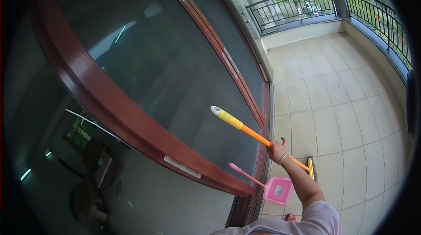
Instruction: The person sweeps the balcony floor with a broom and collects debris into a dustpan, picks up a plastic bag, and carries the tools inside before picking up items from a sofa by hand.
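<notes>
My right hand (276,151), with a bracelet at the wrist, is closed around the orange shaft of a broom (255,135). One finger sticks out from the shaft. The broom's yellow grip, with a white end cap, points up toward the glass door. Its yellow head with dark bristles rests on the floor tiles, beyond my forearm. Just left of my forearm is a pink dustpan (271,194) with a pale label in its pan. The dustpan's pink handle leans toward the door frame. My left hand is out of view.
A sliding glass door (175,72) with dark red frames fills the left side. Beige tiles (324,127) cover the balcony floor. A black railing (294,8) tops the low wall at the far end and right. A red shoe (290,217) shows below the dustpan.
</notes>
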Motion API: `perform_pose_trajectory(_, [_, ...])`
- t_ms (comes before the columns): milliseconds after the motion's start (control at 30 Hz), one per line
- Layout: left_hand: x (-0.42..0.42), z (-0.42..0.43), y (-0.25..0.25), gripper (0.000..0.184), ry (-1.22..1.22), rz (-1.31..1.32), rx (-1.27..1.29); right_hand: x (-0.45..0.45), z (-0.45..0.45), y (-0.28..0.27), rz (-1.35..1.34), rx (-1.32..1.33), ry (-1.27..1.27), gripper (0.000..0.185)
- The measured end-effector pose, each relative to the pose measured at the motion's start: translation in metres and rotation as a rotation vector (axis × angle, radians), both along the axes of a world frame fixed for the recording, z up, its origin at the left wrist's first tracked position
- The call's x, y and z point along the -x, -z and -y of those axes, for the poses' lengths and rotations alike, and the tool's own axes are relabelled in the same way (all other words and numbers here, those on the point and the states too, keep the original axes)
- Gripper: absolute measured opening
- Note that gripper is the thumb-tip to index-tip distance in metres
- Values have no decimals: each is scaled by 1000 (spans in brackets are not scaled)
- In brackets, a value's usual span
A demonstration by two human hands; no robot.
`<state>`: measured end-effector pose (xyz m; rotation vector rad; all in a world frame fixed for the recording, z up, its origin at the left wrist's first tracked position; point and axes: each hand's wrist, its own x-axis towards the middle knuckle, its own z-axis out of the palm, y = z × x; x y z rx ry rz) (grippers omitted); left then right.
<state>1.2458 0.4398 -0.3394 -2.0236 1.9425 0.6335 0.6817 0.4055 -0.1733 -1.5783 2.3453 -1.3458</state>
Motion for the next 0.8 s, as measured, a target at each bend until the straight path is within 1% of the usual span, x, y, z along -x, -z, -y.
perform_pose_trajectory(67, [27,6,-11,61,44,-5,10,21,-41,-18,15,51,48,12])
perform_pose_trajectory(133, [43,16,-11,60,85,-19,17,34,-70,-18,53,147,100,10])
perform_pose_trajectory(200, [57,25,-13,60,121,-28,27,45,-97,-21,98,174,144,10])
perform_pose_trajectory(267, [69,34,-16,60,140,-44,38,58,-119,-23,73,218,179,10])
perform_pose_trajectory(333, [76,35,-17,59,149,-50,40,71,-131,-22,20,323,236,6])
perform_pose_trajectory(400, [73,33,-13,59,152,-53,41,72,-140,-24,46,329,240,6])
perform_pose_trajectory(467, [69,33,-11,59,151,-56,45,74,-144,-24,66,278,229,6])
perform_pose_trajectory(533, [60,33,-14,59,139,-64,60,73,-140,-23,72,245,201,7])
perform_pose_trajectory(600, [51,29,-12,58,122,-70,66,66,-117,-22,-3,308,191,8])
perform_pose_trajectory(667, [30,16,-14,58,74,-70,89,59,-101,-29,49,184,140,9])
perform_pose_trajectory(700, [19,0,-12,55,39,-56,100,56,-90,-33,18,152,136,10])
perform_pose_trajectory(733, [11,-19,-16,52,3,-43,110,58,-69,-25,11,114,145,11])
perform_pose_trajectory(800, [-14,-42,-19,49,-68,-29,79,52,-30,-31,27,5,110,13])
